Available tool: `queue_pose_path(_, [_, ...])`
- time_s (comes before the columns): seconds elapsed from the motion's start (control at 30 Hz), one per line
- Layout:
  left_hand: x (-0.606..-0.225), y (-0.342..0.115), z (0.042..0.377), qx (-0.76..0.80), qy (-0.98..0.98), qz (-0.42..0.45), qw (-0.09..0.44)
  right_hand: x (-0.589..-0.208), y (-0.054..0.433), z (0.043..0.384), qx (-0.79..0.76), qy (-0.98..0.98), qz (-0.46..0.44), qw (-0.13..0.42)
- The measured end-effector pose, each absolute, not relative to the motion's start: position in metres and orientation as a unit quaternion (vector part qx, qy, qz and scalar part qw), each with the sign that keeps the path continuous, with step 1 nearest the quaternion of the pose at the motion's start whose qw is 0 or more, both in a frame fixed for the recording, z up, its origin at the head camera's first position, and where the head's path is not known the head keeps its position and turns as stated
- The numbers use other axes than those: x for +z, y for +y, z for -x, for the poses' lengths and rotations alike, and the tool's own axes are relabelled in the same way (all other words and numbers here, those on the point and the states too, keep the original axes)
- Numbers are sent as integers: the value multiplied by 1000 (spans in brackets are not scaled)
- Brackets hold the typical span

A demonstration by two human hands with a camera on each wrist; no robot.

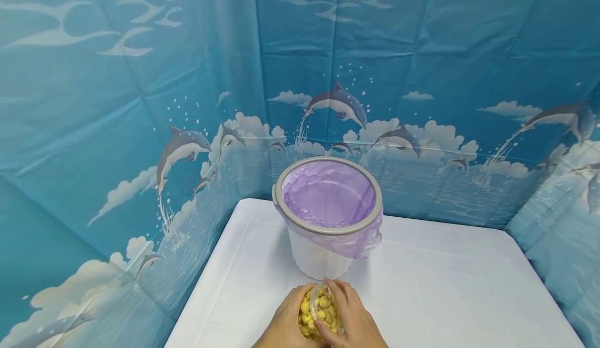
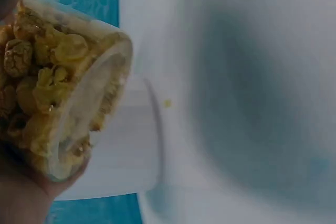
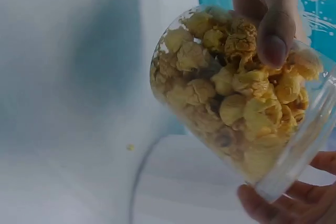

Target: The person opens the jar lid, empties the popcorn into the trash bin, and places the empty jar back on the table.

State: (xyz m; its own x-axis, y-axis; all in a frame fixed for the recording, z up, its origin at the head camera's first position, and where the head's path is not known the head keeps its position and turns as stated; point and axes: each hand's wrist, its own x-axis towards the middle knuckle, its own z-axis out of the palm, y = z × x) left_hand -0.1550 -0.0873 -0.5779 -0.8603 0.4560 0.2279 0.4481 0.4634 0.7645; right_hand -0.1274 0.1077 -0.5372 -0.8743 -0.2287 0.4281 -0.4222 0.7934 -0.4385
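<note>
Both hands hold a clear plastic jar of yellow popcorn (image 3: 226, 98), low in the head view in front of the bin. My left hand (image 1: 288, 317) wraps the jar's body from the left. My right hand (image 1: 353, 314) grips the top from the right, its fingers and thumb spread across the clear lid (image 3: 296, 150). The jar tilts in both wrist views, and its round base (image 2: 89, 108) shows in the left one. Popcorn packs most of the jar. Palms and some fingers are hidden behind it.
A white bin (image 1: 319, 259) with a grey rim and a purple bag liner (image 1: 365, 238) stands just beyond the hands on the white table (image 1: 445, 280). One small yellow crumb (image 2: 167, 103) lies on the table. Blue dolphin-print sheets (image 1: 398, 51) enclose the table behind and at the sides.
</note>
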Motion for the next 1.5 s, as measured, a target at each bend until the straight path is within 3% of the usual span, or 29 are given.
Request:
queue_pose_path(0.13, [-548, -86, 161, 310, 892, -293, -150, -512, 108, 133, 297, -934, -147, 135])
queue_pose_path(0.27, [-523, -85, 167, 251, 897, -301, -206, -493, 108, 139, 316, -930, -127, 138])
queue_pose_path(0.43, [-501, -87, 171, 277, 882, -330, -190, -484, 111, 144, 315, -910, -174, 206])
queue_pose_path(0.53, [-492, -91, 174, 331, 869, -346, -123, -480, 115, 144, 308, -899, -216, 225])
queue_pose_path(0.7, [-478, -106, 179, 395, 843, -365, 5, -470, 124, 145, 303, -876, -312, 209])
queue_pose_path(0.87, [-466, -118, 185, 396, 834, -378, 71, -460, 132, 146, 307, -855, -382, 170])
queue_pose_path(0.97, [-463, -116, 184, 382, 850, -360, 52, -455, 131, 144, 304, -870, -355, 157])
queue_pose_path(1.17, [-465, -97, 176, 309, 890, -317, -109, -440, 111, 138, 298, -936, -143, 123])
queue_pose_path(1.27, [-467, -89, 172, 281, 892, -316, -160, -431, 103, 138, 287, -950, -90, 91])
queue_pose_path(1.37, [-468, -87, 170, 278, 892, -319, -160, -425, 105, 138, 285, -951, -94, 69])
queue_pose_path(1.5, [-463, -93, 169, 309, 888, -326, -101, -424, 116, 138, 300, -940, -151, 65])
